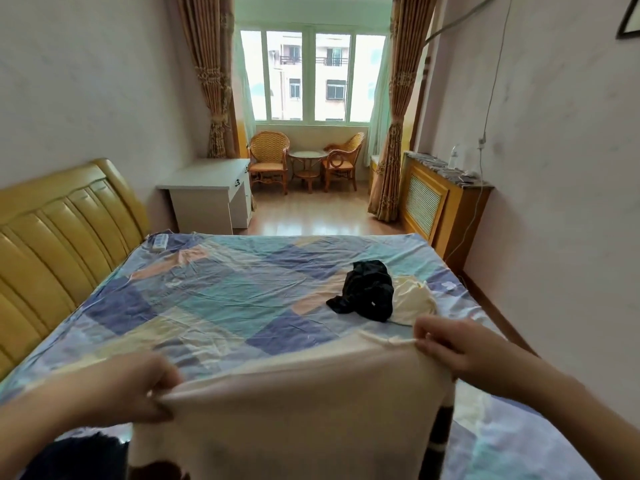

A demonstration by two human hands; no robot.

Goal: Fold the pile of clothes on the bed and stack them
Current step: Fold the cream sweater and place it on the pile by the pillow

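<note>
I hold a cream garment point(287, 417) stretched up in front of me over the near side of the bed point(207, 292). My left hand point(138, 386) grips its upper left corner and my right hand point(450, 344) pinches its upper right corner. It has dark brown patches near its lower edge. On the patchwork sheet, right of centre, lie a crumpled black garment point(367, 289) and, touching it on the right, a crumpled cream garment point(414, 301). Something dark point(83, 455) shows at the bottom left, partly hidden by my arm.
A yellow padded headboard point(59, 237) runs along the left. A white remote point(160, 242) lies at the bed's far left corner. Beyond the bed stand a white desk point(207, 195), wicker chairs with a small table point(306, 164), and a wooden radiator cover point(446, 199) on the right.
</note>
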